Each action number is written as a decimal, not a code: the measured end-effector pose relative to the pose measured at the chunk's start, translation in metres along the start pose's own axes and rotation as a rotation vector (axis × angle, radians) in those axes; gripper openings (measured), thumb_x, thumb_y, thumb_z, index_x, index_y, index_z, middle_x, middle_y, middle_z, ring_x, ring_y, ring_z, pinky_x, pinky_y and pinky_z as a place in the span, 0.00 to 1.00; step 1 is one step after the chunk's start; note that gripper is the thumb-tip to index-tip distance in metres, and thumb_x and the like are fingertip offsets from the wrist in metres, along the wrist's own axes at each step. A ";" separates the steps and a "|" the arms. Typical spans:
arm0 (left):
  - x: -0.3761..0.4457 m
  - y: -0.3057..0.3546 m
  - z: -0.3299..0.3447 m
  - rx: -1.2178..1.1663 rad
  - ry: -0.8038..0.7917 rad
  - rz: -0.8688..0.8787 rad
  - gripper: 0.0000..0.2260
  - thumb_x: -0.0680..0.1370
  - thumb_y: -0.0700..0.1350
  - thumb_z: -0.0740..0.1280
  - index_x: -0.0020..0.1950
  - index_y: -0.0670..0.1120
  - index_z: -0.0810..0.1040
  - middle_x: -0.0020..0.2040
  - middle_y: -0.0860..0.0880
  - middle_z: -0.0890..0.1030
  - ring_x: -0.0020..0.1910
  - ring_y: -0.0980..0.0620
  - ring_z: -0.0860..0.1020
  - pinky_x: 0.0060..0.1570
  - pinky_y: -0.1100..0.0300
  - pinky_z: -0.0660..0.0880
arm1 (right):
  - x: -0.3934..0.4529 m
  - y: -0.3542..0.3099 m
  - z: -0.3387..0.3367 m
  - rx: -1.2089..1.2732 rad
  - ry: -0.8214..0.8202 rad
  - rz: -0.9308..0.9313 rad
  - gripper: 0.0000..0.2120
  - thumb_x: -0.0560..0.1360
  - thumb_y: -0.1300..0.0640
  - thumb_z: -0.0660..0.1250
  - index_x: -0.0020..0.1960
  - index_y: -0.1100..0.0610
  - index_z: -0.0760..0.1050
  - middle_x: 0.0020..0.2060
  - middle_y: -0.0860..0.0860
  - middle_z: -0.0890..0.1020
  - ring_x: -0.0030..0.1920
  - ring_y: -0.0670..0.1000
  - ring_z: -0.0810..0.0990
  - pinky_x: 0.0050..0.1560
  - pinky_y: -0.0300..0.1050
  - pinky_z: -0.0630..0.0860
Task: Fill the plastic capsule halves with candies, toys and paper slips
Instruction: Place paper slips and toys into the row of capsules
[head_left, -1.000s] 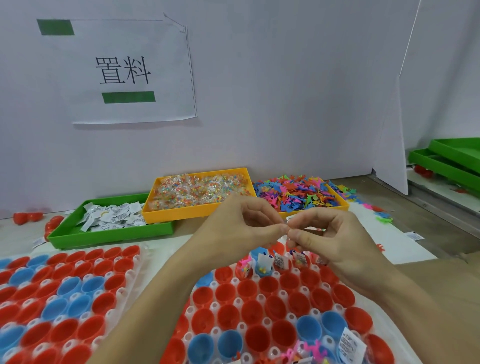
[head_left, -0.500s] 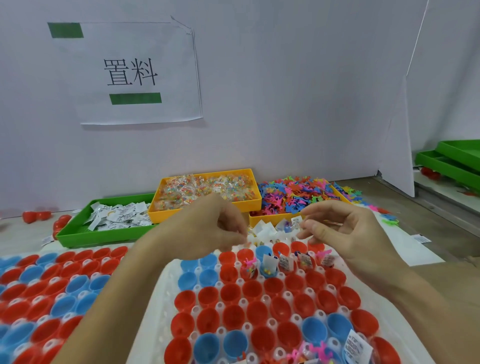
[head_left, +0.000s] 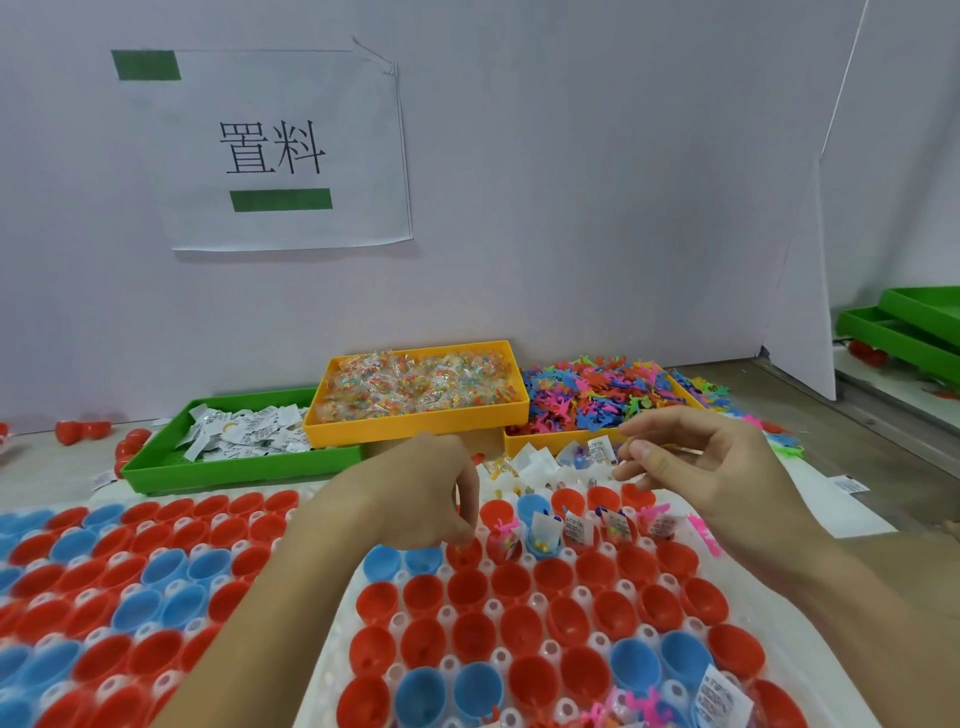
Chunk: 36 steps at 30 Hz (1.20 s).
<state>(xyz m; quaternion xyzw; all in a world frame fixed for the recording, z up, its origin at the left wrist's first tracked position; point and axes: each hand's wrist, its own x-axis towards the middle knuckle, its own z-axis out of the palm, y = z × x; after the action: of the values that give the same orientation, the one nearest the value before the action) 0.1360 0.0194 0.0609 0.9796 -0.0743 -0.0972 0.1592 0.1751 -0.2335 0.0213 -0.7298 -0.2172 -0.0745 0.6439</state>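
Capsule halves (head_left: 522, 636): red and blue open cups

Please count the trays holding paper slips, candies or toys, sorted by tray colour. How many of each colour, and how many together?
Green: 1, the green tray with paper slips
Yellow: 2, the candy tray and the toy tray
Total: 3

Lighting bright, even and diffuse, apparently from overhead. Shadows soft: a faint one under the paper sign (head_left: 280, 150) on the wall (head_left: 597, 208). No strong glare. Wide-angle bending shows at the frame edges. Focus slightly soft throughout; both forearms at the bottom edge look mildly blurred.
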 end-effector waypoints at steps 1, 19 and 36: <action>0.000 0.000 0.001 0.004 0.005 -0.002 0.01 0.74 0.43 0.73 0.44 0.47 0.83 0.33 0.55 0.82 0.30 0.59 0.78 0.35 0.64 0.76 | 0.001 0.002 -0.002 -0.005 0.009 0.000 0.07 0.76 0.67 0.69 0.49 0.57 0.83 0.40 0.54 0.86 0.40 0.54 0.87 0.40 0.39 0.82; 0.003 -0.004 0.002 -0.014 0.021 0.021 0.08 0.71 0.46 0.78 0.37 0.47 0.80 0.27 0.55 0.79 0.29 0.56 0.80 0.32 0.63 0.76 | 0.018 0.060 -0.053 -0.876 0.056 0.243 0.10 0.75 0.64 0.70 0.43 0.49 0.82 0.42 0.47 0.83 0.37 0.40 0.74 0.36 0.35 0.67; 0.005 -0.021 -0.007 -0.003 0.238 0.049 0.07 0.81 0.44 0.64 0.48 0.55 0.78 0.44 0.57 0.80 0.41 0.59 0.79 0.40 0.66 0.75 | 0.019 0.065 -0.038 -0.890 0.074 0.031 0.09 0.79 0.62 0.66 0.53 0.55 0.84 0.48 0.48 0.84 0.43 0.42 0.75 0.45 0.36 0.69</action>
<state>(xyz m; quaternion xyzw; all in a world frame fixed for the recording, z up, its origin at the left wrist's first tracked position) 0.1443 0.0402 0.0598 0.9819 -0.0787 0.0236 0.1706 0.2249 -0.2713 -0.0240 -0.9358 -0.1300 -0.1772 0.2755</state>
